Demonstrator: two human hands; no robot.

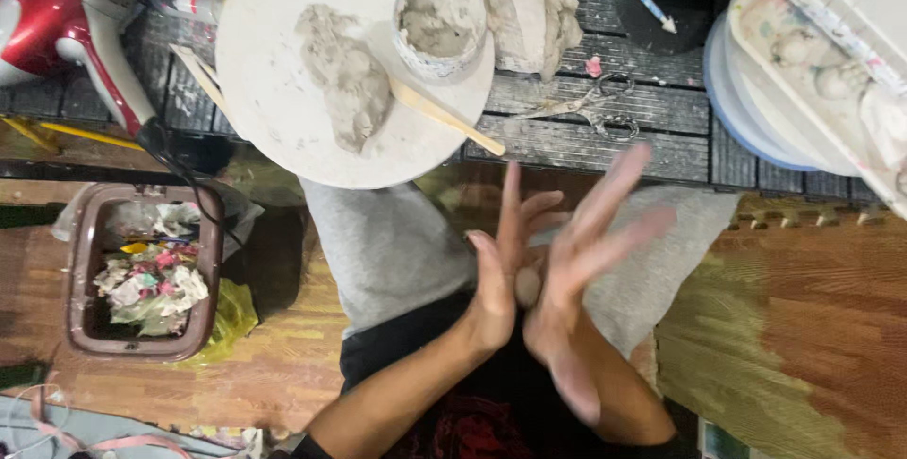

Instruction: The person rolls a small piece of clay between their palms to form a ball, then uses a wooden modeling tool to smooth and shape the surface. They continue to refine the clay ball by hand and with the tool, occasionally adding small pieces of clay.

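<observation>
A dark slatted work table (605,138) runs across the top of the view above a wooden floor (803,327), and the person sits with grey-clad knees (392,251) beneath it. On the table sits a round white board (274,91) bearing a lump of grey clay (345,72), a small tub of clay slip (439,15) and a flat wooden stick (444,119); beside it lie a larger clay mass (529,10), scissors (590,110) and stacked trays (812,72). A brown waste bin (142,270) full of scraps stands left. The left hand (501,270) and right hand (576,261) are pressed palm to palm over the lap, fingers splayed, with a small clay ball (527,286) squeezed between them. Rolling it evenly probably calls for light, steady pressure and circular strokes. Nothing crowds the hands.
</observation>
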